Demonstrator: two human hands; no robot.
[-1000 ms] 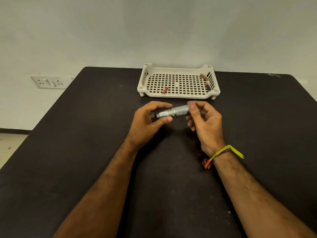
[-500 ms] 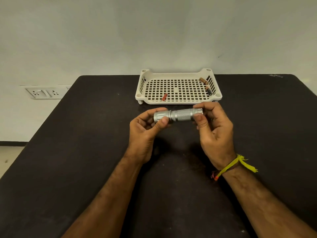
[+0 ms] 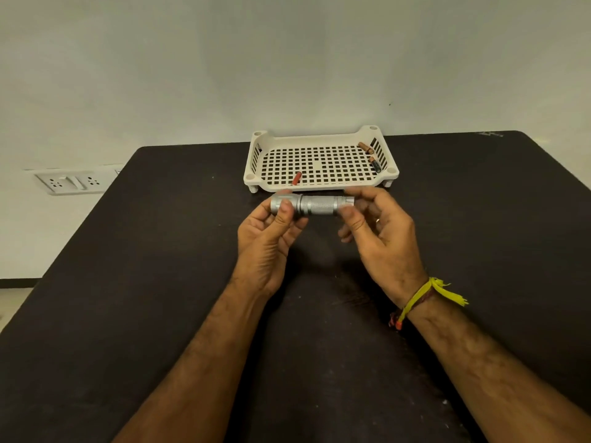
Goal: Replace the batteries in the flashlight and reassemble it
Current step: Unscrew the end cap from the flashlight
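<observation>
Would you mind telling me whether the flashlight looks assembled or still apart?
Assembled, apparently: the flashlight is one unbroken silver cylinder between left hand and right hand. Whether its joints are tight: cannot tell.

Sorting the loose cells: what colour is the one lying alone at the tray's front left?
Red, seen in the head view: the battery.

A silver flashlight [image 3: 312,205] lies level above the black table [image 3: 160,266], held at both ends. The left hand [image 3: 270,238] pinches its wider end with thumb and fingers; the right hand [image 3: 380,231] pinches the narrower end, a yellow thread [image 3: 428,295] tied at that wrist. Just behind sits a white perforated tray [image 3: 321,183]. A red battery [image 3: 296,178] lies near the tray's front left, and two more batteries [image 3: 371,155] lie along its right wall. A socket plate [image 3: 72,182] shows on the wall at left.
</observation>
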